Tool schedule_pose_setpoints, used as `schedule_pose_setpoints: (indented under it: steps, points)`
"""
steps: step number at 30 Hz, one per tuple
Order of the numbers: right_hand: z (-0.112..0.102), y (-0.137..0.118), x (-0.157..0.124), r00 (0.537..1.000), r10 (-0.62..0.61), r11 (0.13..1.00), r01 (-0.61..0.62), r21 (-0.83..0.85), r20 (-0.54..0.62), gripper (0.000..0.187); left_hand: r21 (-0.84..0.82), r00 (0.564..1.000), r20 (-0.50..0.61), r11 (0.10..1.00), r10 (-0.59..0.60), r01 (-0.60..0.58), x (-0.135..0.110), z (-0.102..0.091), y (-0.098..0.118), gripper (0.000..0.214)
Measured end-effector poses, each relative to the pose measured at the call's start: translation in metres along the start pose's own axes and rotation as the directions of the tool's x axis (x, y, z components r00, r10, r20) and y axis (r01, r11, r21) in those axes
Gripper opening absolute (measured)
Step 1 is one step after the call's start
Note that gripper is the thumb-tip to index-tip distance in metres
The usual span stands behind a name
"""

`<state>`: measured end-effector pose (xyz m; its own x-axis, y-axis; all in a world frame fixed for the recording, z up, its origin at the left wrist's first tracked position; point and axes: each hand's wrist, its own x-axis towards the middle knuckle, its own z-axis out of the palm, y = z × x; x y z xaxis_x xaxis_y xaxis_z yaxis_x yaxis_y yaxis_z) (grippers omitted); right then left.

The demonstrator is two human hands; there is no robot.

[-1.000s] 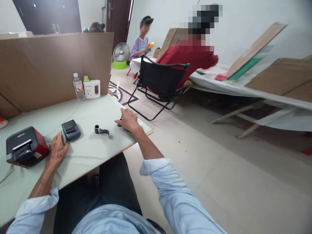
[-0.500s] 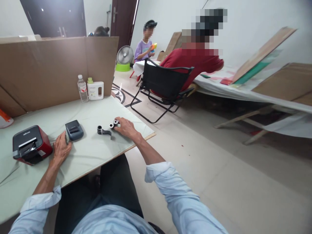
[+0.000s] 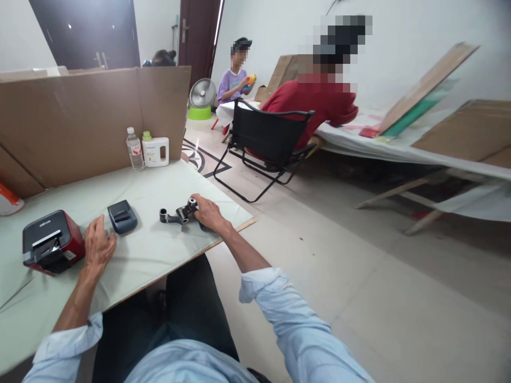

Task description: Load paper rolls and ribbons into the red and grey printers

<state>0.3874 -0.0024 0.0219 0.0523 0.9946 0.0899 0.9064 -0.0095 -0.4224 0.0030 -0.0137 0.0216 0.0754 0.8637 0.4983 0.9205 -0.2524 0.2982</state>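
My right grip (image 3: 208, 211) is closed on a black ring-ended part (image 3: 187, 210); my left grip (image 3: 99, 242), empty, loosely curled, rests on the tabletop (image 3: 146, 194) beside a red-and-black printer (image 3: 54, 239).

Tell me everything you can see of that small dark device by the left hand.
The small dark device is a squat, plastic-looking block with rounded corners, grey-blue, with a blackish band across its top. It lies slightly askew on the pale tabletop, close beside the left hand; whether they touch is unclear.
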Motion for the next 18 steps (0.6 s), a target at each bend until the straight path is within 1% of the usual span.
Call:
schedule_pose_setpoints:
  steps: [1,2,3,4,5,6,7,8,10,12,13,14,15,16,18]
  points:
    - [-0.001,0.0,0.0,1.0,0.007,1.0,-0.007,0.01,0.003,0.058,0.001,0.996,-0.065,0.999,0.054,-0.054,0.002,-0.007,0.011,0.06]
    - [-0.002,0.001,0.0,1.0,0.013,1.0,-0.013,0.018,0.01,0.057,0.001,0.987,-0.106,0.993,0.118,-0.119,0.005,-0.013,0.025,0.055]
    - [-0.004,0.001,0.0,1.0,0.017,1.0,-0.017,0.022,0.019,0.057,-0.009,0.976,-0.117,0.982,0.186,-0.188,0.008,-0.018,0.041,0.05]
    - [-0.006,0.001,0.0,0.999,0.022,0.999,-0.023,0.024,0.027,0.057,-0.03,0.962,-0.093,0.965,0.256,-0.26,0.012,-0.02,0.059,0.044]
    - [-0.007,0.001,0.001,0.999,0.027,0.999,-0.028,0.026,0.035,0.057,-0.053,0.943,-0.039,0.942,0.33,-0.332,0.018,-0.021,0.078,0.039]
    - [-0.009,0.001,0.0,0.999,0.032,0.999,-0.033,0.03,0.041,0.057,-0.074,0.915,0.036,0.914,0.402,-0.399,0.023,-0.018,0.098,0.035]
    - [-0.01,0.001,0.0,0.998,0.037,0.999,-0.038,0.034,0.047,0.056,-0.089,0.874,0.14,0.885,0.466,-0.458,0.029,-0.013,0.118,0.033]
    - [-0.011,0.0,0.0,0.998,0.041,0.998,-0.043,0.041,0.052,0.056,-0.095,0.823,0.245,0.857,0.513,-0.506,0.036,-0.005,0.137,0.033]
    - [-0.012,0.0,-0.001,0.997,0.043,0.997,-0.047,0.056,0.065,0.054,-0.078,0.729,0.425,0.824,0.537,-0.562,0.047,0.014,0.17,0.037]
    - [-0.014,0.0,-0.001,0.997,0.028,0.997,-0.034,0.075,0.073,0.051,-0.027,0.654,0.579,0.813,0.487,-0.581,0.057,0.034,0.196,0.039]
    - [-0.015,0.001,-0.001,0.997,0.018,0.996,-0.024,0.086,0.074,0.049,-0.002,0.625,0.633,0.807,0.458,-0.59,0.061,0.043,0.205,0.038]
    - [-0.016,0.002,-0.001,0.997,0.008,0.995,-0.015,0.098,0.075,0.048,0.02,0.604,0.668,0.801,0.435,-0.599,0.064,0.05,0.212,0.035]
    - [-0.017,0.003,-0.001,0.997,-0.003,0.994,-0.006,0.112,0.079,0.047,0.035,0.592,0.688,0.795,0.42,-0.605,0.067,0.056,0.217,0.032]
    - [-0.018,0.005,0.0,0.996,-0.014,0.992,0.003,0.127,0.086,0.048,0.042,0.589,0.694,0.794,0.414,-0.607,0.071,0.061,0.22,0.03]
    - [-0.02,0.008,0.001,0.993,-0.036,0.987,0.018,0.162,0.109,0.053,0.038,0.599,0.69,0.807,0.405,-0.59,0.077,0.066,0.223,0.028]
